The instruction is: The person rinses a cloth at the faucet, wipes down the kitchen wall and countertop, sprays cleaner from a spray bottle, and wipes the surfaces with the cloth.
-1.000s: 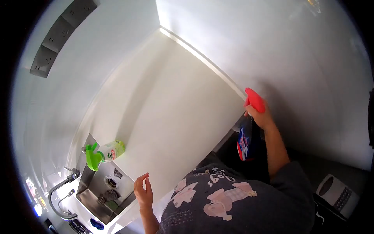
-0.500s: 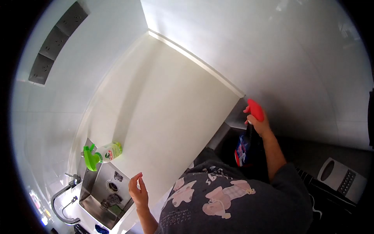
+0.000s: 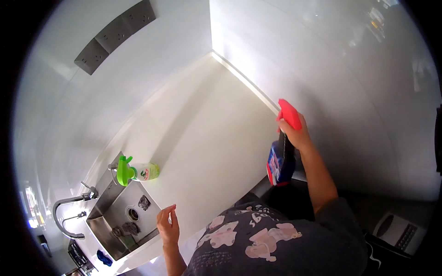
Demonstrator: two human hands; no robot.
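Observation:
My right hand (image 3: 297,132) is wrapped around the neck and red trigger head of a blue spray bottle (image 3: 279,162). The bottle hangs upright near the right end of the pale countertop (image 3: 207,133). My left hand (image 3: 168,226) holds nothing and hovers by the counter's front edge, beside the sink, with thumb and fingers apart. A second spray bottle (image 3: 146,172), clear with a green trigger head, stands on the counter at the sink's corner, apart from both hands.
Left of my left hand is a steel sink (image 3: 103,227) holding dark scrubbers (image 3: 130,228) and a green pad. A curved faucet (image 3: 57,214) rises behind it. Walls meet beyond the counter, with sockets (image 3: 115,34) on the left one. A grey device with buttons (image 3: 396,232) lies at lower right.
My right hand has raised the blue spray bottle and brought it to the counter's right end. My view has shifted, so sink and sockets sit further right. The left hand remains open.

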